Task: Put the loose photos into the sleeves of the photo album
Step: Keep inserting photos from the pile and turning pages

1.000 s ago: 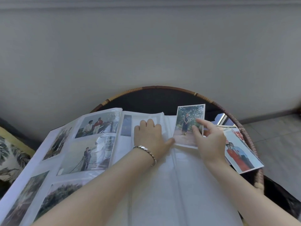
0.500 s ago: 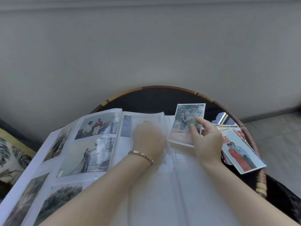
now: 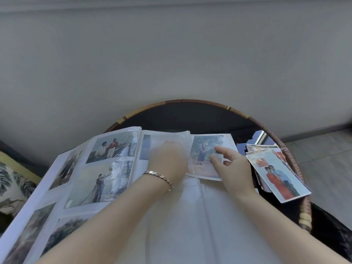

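The photo album lies open across the round table, its left page filled with photos in sleeves. On the pale right page, my left hand grips the clear film of a sleeve and holds it lifted. My right hand pinches a loose photo of a standing figure in a dark dress; the photo lies low over the top of the right page, its left edge at the lifted film. A stack of loose photos sits to the right, topped by a picture of two people, one in red.
The round table has a woven rattan rim and a dark top. A grey wall rises close behind it. A patterned cushion shows at the left edge, tiled floor at the right.
My left hand went from flat on the page to gripping and lifting the sleeve film. My right hand lowered the photo and slid it left towards the sleeve opening.
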`<state>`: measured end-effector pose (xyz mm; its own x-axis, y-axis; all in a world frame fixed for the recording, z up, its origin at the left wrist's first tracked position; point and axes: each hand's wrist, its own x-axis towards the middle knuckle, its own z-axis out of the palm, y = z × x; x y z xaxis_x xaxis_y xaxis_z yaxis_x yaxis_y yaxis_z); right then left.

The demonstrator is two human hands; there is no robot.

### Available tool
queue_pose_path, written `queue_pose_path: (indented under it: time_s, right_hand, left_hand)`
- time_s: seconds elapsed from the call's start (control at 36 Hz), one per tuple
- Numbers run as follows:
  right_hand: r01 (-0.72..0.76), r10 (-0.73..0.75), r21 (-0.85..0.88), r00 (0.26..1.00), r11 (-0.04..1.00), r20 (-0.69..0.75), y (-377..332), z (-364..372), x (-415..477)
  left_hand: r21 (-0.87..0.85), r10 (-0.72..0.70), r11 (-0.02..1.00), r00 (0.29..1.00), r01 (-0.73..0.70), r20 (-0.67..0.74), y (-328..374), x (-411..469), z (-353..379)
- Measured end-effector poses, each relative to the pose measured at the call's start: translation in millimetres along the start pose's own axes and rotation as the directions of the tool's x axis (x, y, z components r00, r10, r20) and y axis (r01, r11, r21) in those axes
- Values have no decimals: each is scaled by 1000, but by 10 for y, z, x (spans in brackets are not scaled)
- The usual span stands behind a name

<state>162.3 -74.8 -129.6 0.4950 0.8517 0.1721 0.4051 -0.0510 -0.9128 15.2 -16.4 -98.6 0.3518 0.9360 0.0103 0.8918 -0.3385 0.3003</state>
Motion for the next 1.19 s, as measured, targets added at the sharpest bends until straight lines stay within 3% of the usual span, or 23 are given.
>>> queue_pose_path:
  time_s: [0.08, 0.14, 0.28, 0.33, 0.42, 0.47, 0.56, 0.64, 0.75, 0.86, 0.92, 1.0, 1.19]
  right_hand:
    - [-7, 12, -46, 995, 999, 100, -28, -14, 88]
    - [-5, 17, -73, 986, 997, 167, -69, -8, 154]
    - [-29, 52, -78, 951, 997, 306, -170, 66, 291]
    - [-101, 109, -41, 939, 994, 326, -197, 111, 307]
    - [-237, 228, -7, 927, 971, 298, -227, 165, 309]
    - [-250, 248, -21, 940, 968, 234, -230, 177, 314]
    - [-257, 256, -17, 948, 966, 189, -243, 177, 312]
    - [-395, 358, 125, 901, 910, 245, -303, 173, 295]
    - [-531, 438, 247, 830, 811, 344, -416, 182, 269]
    - [-523, 420, 285, 837, 803, 351, -457, 186, 228]
    - [-502, 401, 268, 846, 822, 352, -454, 168, 199]
    - [-491, 390, 235, 844, 839, 368, -444, 123, 166]
    - [-522, 426, 157, 807, 838, 409, -512, 29, 190]
  left_hand:
    - [177, -34, 984, 994, 15, 106, -153, -50, -53]
    - [206, -91, 977, 986, 61, 138, -240, -104, -79]
    - [128, -46, 991, 991, 29, 128, -327, -206, -95]
    - [89, -34, 996, 992, 23, 124, -326, -234, -105]
    - [-4, -23, 1000, 996, 23, 91, -321, -256, -138]
    - [-140, -36, 989, 998, 43, 48, -314, -258, -185]
    - [-442, -125, 890, 992, 109, -6, -297, -256, -253]
    - [-660, -235, 735, 971, 155, -33, -311, -239, -277]
    - [-844, -364, 494, 931, 208, 17, -341, -171, -296]
    - [-934, -419, 224, 893, 278, 166, -324, -154, -316]
    - [-932, -360, 230, 914, 279, 185, -314, -179, -299]
    - [-881, -317, 383, 936, 276, 155, -312, -218, -264]
    - [-931, -242, 255, 950, 261, 200, -364, -228, -226]
